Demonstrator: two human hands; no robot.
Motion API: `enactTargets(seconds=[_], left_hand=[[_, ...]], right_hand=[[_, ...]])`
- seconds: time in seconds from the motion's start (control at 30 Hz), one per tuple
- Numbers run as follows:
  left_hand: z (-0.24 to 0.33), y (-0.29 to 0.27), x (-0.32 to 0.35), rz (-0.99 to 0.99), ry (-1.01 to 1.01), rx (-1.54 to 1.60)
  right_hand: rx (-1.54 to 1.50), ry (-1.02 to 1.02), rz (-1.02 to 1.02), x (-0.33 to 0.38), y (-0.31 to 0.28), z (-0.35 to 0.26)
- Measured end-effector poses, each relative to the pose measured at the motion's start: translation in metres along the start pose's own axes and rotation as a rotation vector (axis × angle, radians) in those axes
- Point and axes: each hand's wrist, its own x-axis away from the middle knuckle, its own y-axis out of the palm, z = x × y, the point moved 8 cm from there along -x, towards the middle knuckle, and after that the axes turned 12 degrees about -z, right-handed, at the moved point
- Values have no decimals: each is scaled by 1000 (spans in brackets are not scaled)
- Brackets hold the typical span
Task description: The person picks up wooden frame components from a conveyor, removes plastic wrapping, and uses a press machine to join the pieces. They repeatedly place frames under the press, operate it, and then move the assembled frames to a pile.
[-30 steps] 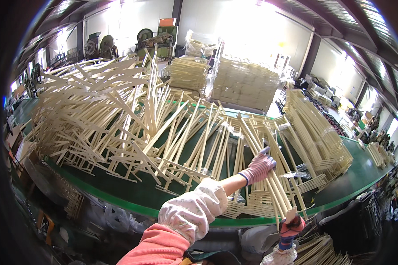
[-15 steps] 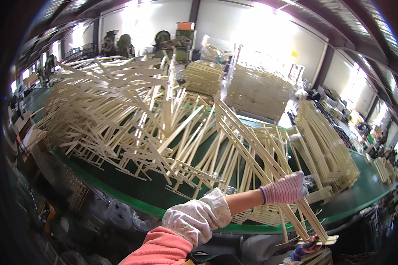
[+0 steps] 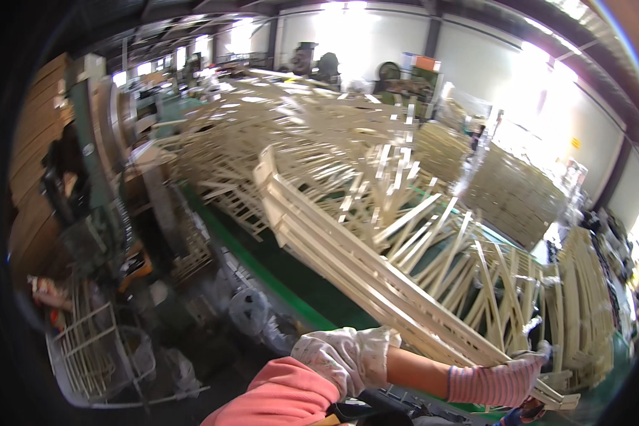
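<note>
A long pale wooden slat frame [image 3: 376, 280], with several parallel strips and short crosspieces at its ends, slants from the middle of the view down to the lower right. My left hand [image 3: 497, 382], in a pink and grey striped knit glove, grips the frame close to its near end. Just beyond, at the lower edge, my right hand [image 3: 527, 411] in a dark blue and red glove shows only in part, its fingers closed at that end of the frame. Behind it, a big tangled pile of loose wooden strips [image 3: 312, 135] covers much of a green-topped table [image 3: 319, 291].
Stacked slat frames [image 3: 586, 298] stand on the right, with wrapped bundles [image 3: 515, 188] farther back. A green machine [image 3: 96, 149] rises on the left. Below it sits a white wire rack [image 3: 96, 348]. Plastic bags [image 3: 252, 312] lie beside the table's near edge.
The view has turned left. The frame's far end has swung left and lower, and both hands have moved toward the lower right of the picture, still holding the frame.
</note>
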Motion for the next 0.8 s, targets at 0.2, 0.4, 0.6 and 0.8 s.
enactTargets(seconds=[0.2,0.4,0.6,0.8], left_hand=[[-88,-19,174,-528,-323,172],[-141,-65,367,-465,-928,696],[-118,-136,486,-241,-1401,982],[-86,-187,611,0,-1882,759]], right_hand=[[-324,114,-371,-6,111,-27],[-540,284,-1291,113,281,-136],[-700,486,-1722,283,387,-240],[-771,1009,-2380,378,441,-288]])
